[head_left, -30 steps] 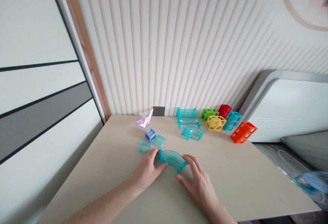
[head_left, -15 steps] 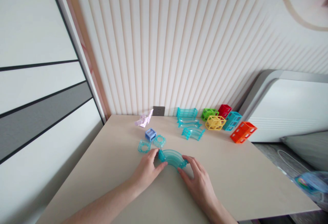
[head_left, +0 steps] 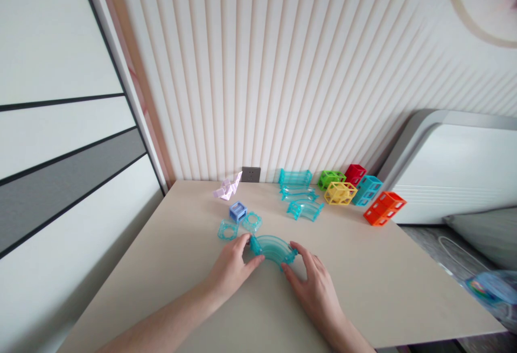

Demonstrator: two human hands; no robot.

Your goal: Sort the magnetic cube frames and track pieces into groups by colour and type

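A curved, see-through teal track piece (head_left: 275, 248) lies on the table in front of me, probably several layers or ribs deep. My left hand (head_left: 236, 261) pinches its left end between thumb and fingers. At its right end, my right hand (head_left: 310, 272) has the thumb on the near side and the fingers on the far side. Just beyond the left hand are two flat teal squares with round holes, the left square (head_left: 228, 229) and the right square (head_left: 252, 221). Behind them stands a small blue-violet cube frame (head_left: 238, 212).
Several teal track pieces (head_left: 305, 210) lie near the wall. To their right stand green (head_left: 331, 179), yellow (head_left: 340, 193), red (head_left: 355, 174), blue (head_left: 367, 190) and orange (head_left: 384, 208) block frames. A pale purple folded shape (head_left: 228, 187) sits at the back left, close to a wall socket (head_left: 251, 174).
My right hand has shifted very slightly right, and a little more of the curved track piece's right end shows. The left hand and the other things stay as they were.
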